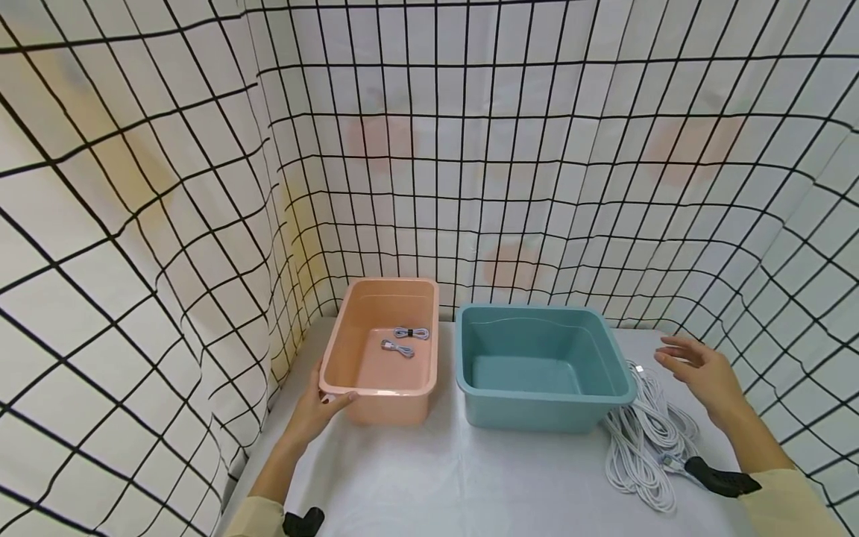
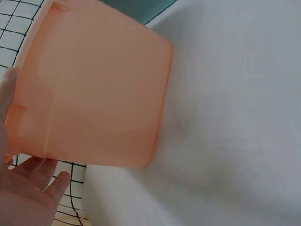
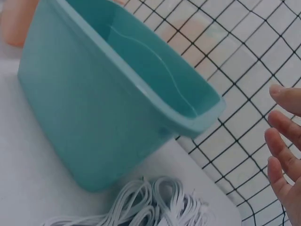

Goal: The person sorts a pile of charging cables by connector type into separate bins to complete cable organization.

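Observation:
My left hand (image 1: pixel 314 412) grips the near left corner of a peach-coloured plastic bin (image 1: pixel 392 406), thumb on its front and fingers round its left side. Inside that bin lie two small bundled cables, one a cable with a black tie (image 1: pixel 411 333), the other a cable with a visible connector (image 1: pixel 398 348). To the right stands a teal plastic bin (image 1: pixel 530 412); its visible floor is bare. My right hand (image 1: pixel 706 377) hovers with loosely bent fingers, holding nothing, right of the teal bin. Below and left of it lie several white coiled cables (image 1: pixel 647 440) in a heap.
A black wire grid (image 1: pixel 436 156) with white cloth behind it encloses the left, back and right sides. The table (image 1: pixel 463 485) has a white cover. A black strap (image 1: pixel 721 477) is on my right wrist, over the cables' right edge.

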Available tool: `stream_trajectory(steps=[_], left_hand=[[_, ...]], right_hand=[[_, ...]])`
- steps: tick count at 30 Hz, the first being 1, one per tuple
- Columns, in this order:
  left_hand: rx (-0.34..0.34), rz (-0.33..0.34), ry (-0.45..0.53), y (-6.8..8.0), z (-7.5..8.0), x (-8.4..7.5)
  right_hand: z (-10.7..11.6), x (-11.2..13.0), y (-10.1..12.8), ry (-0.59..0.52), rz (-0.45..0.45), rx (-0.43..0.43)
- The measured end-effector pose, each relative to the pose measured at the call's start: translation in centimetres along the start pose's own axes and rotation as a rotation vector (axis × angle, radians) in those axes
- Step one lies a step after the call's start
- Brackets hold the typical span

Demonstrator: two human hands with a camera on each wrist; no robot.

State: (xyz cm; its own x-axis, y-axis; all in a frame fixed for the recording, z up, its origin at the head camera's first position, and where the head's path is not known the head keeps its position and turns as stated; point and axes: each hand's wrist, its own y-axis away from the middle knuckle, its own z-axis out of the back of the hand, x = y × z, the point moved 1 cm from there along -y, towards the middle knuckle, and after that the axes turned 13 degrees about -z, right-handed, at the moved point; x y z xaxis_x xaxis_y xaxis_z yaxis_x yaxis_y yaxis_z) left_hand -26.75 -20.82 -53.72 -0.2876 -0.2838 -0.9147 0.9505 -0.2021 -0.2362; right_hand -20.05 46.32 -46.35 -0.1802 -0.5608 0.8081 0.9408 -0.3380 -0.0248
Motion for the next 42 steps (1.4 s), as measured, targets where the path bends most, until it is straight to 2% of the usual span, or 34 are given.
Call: stream_trajectory(steps=[5, 9, 16, 26, 32, 39, 42], left_hand=[[-0.002, -0.008, 0.021, 0.2, 0.1, -0.1], [-0.006, -0.014, 0.028, 0.2, 0.1, -0.2], [-0.001, -0.003, 0.000, 0.1, -0.1, -0.2], [-0.001, -0.008, 0.001, 0.0, 0.1, 0.0], [-0.005, -0.014, 0.004, 0.0, 0.0, 0.1], [-0.002, 0.003, -0.005, 0.0, 0.0, 0.1], [-0.003, 0.007, -0.001, 0.0, 0.0, 0.0]], right_hand=[[0.1, -1.6, 0.8, 0.049, -0.051, -0.006], [-0.1, -2.6, 1.5, 0.103, -0.078, 0.022], [-0.4, -5.2, 2.7, 0.161, -0.116, 0.042], [-0.7, -10.1, 4.2, 0.144, -0.292, 0.032], [-1.8, -13.7, 5.3, 0.125, -0.403, 0.029], [-3.4, -17.9, 6.6, 0.229, -0.387, 0.003], [-4.1, -19.0, 7.0, 0.240, -0.422, 0.008]])
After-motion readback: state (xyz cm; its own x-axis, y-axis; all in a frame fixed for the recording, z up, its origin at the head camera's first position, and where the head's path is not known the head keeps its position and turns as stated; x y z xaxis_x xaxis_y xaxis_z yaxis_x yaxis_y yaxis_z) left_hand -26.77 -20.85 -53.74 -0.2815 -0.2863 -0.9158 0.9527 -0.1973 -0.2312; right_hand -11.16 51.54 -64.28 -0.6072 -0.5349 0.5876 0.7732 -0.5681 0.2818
